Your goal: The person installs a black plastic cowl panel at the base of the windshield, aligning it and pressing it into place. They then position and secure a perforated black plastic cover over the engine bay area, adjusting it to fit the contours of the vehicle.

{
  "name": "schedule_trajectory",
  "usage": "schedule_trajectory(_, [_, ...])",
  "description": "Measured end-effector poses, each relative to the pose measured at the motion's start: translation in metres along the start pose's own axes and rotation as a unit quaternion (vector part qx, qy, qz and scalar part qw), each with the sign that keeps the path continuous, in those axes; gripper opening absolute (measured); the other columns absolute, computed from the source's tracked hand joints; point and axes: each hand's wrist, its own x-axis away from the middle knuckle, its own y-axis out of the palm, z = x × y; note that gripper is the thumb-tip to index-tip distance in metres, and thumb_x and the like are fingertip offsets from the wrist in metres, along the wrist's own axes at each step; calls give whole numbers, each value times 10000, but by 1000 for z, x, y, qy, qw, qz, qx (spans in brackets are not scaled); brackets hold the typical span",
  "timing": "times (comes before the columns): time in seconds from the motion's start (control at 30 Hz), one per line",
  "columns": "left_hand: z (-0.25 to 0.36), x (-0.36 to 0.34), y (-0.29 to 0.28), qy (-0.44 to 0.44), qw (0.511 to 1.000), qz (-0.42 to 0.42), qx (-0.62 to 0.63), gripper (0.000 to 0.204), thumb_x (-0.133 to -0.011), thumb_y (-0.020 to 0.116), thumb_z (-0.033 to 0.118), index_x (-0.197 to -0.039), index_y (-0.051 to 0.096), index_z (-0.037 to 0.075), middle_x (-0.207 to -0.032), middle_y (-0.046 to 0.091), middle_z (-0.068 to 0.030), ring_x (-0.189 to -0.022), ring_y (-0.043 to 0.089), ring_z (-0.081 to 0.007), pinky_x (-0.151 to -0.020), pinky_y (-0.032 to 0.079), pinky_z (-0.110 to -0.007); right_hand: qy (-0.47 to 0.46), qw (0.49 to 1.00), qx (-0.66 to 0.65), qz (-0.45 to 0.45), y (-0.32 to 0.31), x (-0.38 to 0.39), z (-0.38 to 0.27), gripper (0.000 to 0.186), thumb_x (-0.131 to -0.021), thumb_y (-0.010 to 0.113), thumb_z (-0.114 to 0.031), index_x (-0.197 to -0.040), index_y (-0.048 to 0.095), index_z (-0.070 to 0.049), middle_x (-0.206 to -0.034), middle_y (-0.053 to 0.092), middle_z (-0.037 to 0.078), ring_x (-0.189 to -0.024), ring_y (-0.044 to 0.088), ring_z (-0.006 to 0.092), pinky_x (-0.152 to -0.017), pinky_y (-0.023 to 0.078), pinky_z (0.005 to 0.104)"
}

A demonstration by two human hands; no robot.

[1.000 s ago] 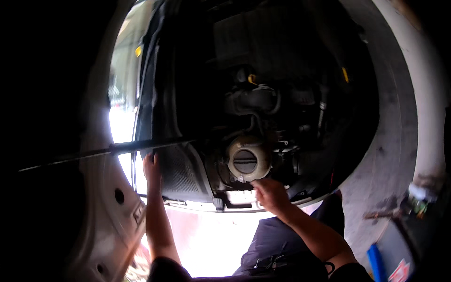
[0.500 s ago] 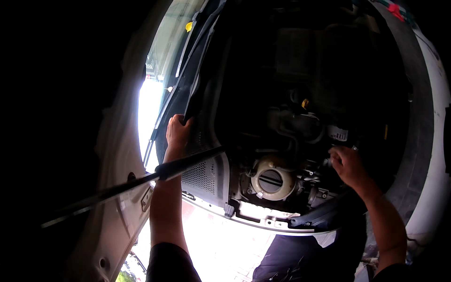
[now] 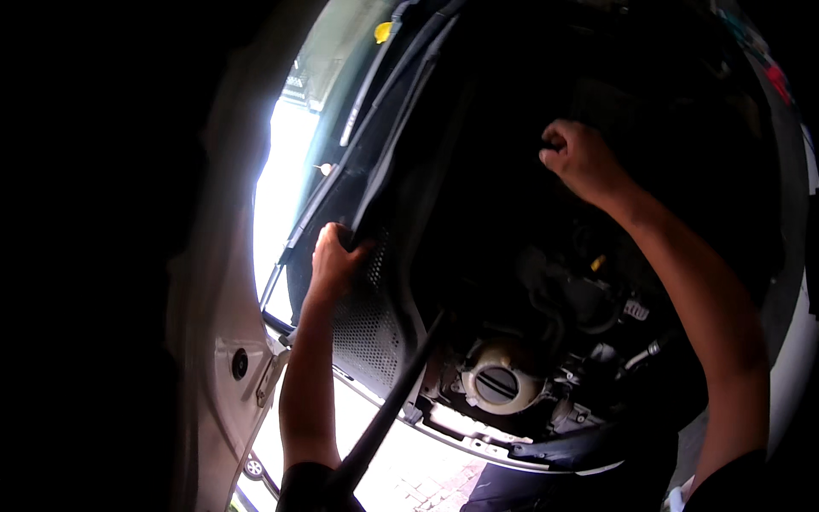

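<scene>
I lean over a car's open engine bay. My left hand (image 3: 339,260) is closed on the edge of the dark plastic cowl (image 3: 363,213) beside the windscreen, above a perforated panel (image 3: 363,341). My right hand (image 3: 576,162) is raised over the shadowed upper part of the bay, fingers curled; whatever is in them or under them is too dark to make out. Below, a cream round reservoir (image 3: 529,388) with a black cap (image 3: 495,384) sits among hoses and metal fittings. A long black strut (image 3: 388,410) runs diagonally between my left forearm and the reservoir.
Pale bodywork with a round hole (image 3: 222,401) stands at the left. The windscreen (image 3: 316,85) and a wiper arm (image 3: 358,102) show at upper left, with a small yellow object (image 3: 382,32). Bright paving (image 3: 422,478) shows below; red and teal items (image 3: 776,81) are at upper right.
My right hand has risen from beside the reservoir to the upper part of the bay. My left hand moved up onto the cowl edge. The strut has swung to a steeper angle as the view shifted.
</scene>
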Motion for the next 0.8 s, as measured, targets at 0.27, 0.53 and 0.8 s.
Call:
schedule_trajectory(0.27, [38,-9,-15,-45,995,-53,74,554,-777,872,275,-1151,580,-9,-1113,635,-206,-1059,640,-328,-913,522,-429,109,980,2,167,6,-208,-41,1117,-812,765,-618,-1561,251,31,-1456,436,343,-1285,569,448,-991,564,492])
schedule_trajectory(0.53, [29,0,-10,-75,996,-37,37,546,-752,878,252,-1132,568,11,-1098,619,-198,-1047,615,-363,-913,492,-451,245,956,11,161,62,-249,-89,1059,-789,822,-548,-1558,305,-34,-1473,437,287,-1280,568,426,-1050,521,501])
schedule_trajectory(0.8, [26,4,-11,-50,998,-9,34,523,-743,871,198,-1112,556,2,-1023,640,-187,-997,648,-343,-893,505,-432,209,968,-10,137,53,-248,-88,803,-807,805,-456,-1424,535,-19,-1416,520,275,-1285,575,385,-1078,499,506])
